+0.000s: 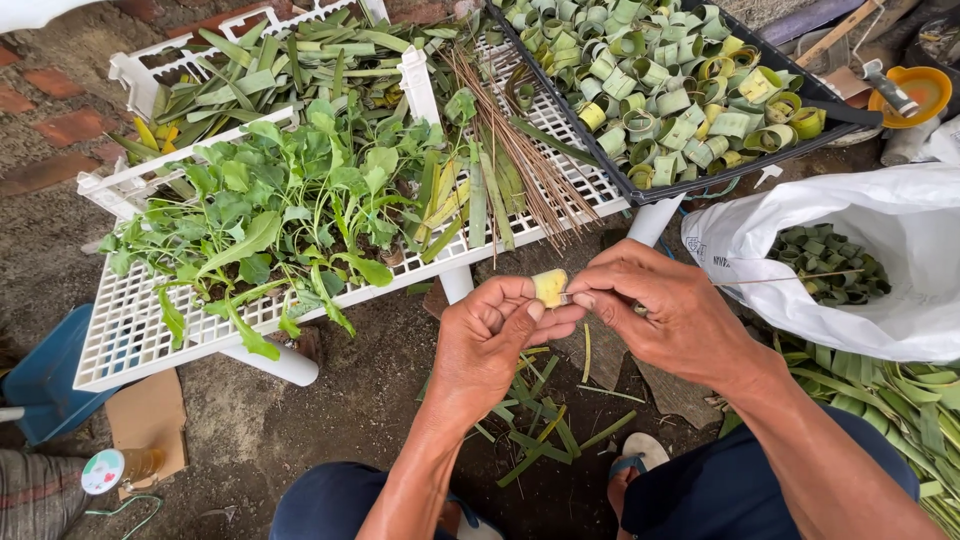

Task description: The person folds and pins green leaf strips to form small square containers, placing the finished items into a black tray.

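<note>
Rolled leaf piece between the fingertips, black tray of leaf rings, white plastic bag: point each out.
Rolled leaf piece [549,287], head view, its pale yellow face.
Black tray [640,192], head view, its near rim.
White plastic bag [880,215], head view, its upper side.

Black tray [640,190] of leaf rings runs off the top edge, white sack [900,250] cut by the right edge, its leaf rolls [825,262] mostly hidden inside; small yellow leaf piece [550,287] half covered by fingertips [585,299], shape unclear.
</note>
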